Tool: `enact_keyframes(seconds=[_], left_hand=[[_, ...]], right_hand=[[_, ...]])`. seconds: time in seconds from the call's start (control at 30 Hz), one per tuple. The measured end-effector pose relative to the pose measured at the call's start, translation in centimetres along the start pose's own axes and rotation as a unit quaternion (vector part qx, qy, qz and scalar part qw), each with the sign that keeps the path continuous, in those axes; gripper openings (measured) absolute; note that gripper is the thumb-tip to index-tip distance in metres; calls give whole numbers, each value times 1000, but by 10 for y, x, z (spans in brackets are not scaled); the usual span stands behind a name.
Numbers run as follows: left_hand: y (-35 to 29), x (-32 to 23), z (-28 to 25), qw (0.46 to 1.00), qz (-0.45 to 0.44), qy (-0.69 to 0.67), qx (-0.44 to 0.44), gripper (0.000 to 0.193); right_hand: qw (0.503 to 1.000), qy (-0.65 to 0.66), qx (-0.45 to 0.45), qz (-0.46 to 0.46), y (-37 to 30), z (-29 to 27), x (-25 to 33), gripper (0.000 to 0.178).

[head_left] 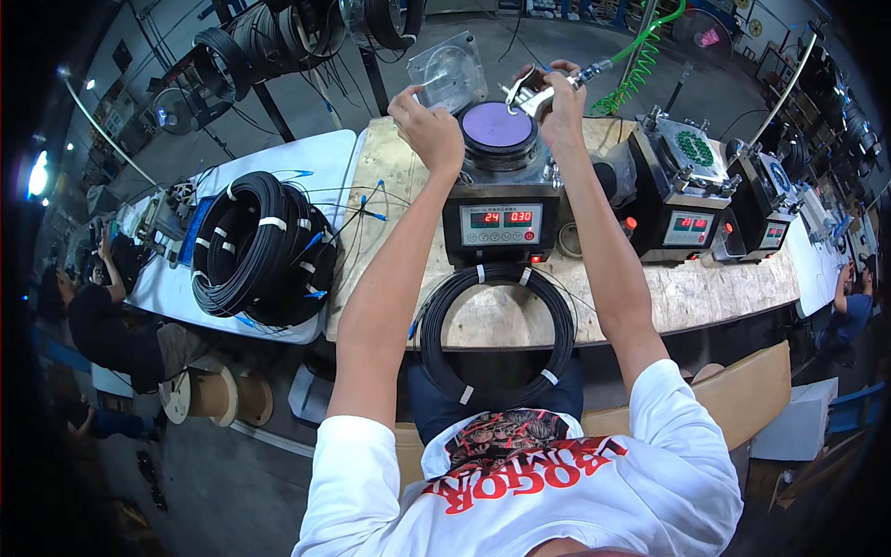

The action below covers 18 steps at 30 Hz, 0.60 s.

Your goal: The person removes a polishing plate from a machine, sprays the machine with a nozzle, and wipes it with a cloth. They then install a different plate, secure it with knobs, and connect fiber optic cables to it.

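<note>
My left hand (429, 133) is closed on the edge of a clear square plate (455, 72), holding it tilted above the far left of a bench machine. My right hand (563, 111) grips a silver air blow gun (534, 97) with its nozzle end toward the plate. A green coiled hose (624, 93) runs from the gun up to the right. Between and below my hands lies a round purple pad (497, 124) on top of the polishing machine (501, 223), whose front panel has lit red digits.
A coil of black cable (432, 348) rests at the bench's front edge, before me. More black coils (251, 246) with blue-tipped ends lie on the white table at left. Two similar machines, the nearer one (682, 190) topped with green pieces, stand at right. Other people work on both sides.
</note>
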<state>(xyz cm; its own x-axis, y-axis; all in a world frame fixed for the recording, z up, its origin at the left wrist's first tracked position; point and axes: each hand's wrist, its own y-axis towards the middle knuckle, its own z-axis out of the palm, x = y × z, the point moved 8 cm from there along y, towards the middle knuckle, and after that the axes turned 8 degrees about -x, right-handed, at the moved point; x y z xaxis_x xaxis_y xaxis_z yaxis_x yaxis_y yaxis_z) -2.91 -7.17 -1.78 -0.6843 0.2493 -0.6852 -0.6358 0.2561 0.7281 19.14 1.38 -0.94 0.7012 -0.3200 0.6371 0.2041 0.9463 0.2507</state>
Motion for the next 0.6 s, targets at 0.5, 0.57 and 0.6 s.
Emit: enact_keyframes(seconds=[0.5, 0.57, 0.6], left_hand=[[-54, -44, 71, 721, 435, 52, 536, 32], [-56, -57, 80, 692, 458, 85, 551, 36], [-64, -66, 83, 652, 520, 115, 539, 41]], right_hand=[[991, -124, -10, 53, -33, -42, 70, 26], [986, -153, 11, 63, -33, -47, 75, 26], [986, -154, 11, 61, -33, -50, 76, 26]])
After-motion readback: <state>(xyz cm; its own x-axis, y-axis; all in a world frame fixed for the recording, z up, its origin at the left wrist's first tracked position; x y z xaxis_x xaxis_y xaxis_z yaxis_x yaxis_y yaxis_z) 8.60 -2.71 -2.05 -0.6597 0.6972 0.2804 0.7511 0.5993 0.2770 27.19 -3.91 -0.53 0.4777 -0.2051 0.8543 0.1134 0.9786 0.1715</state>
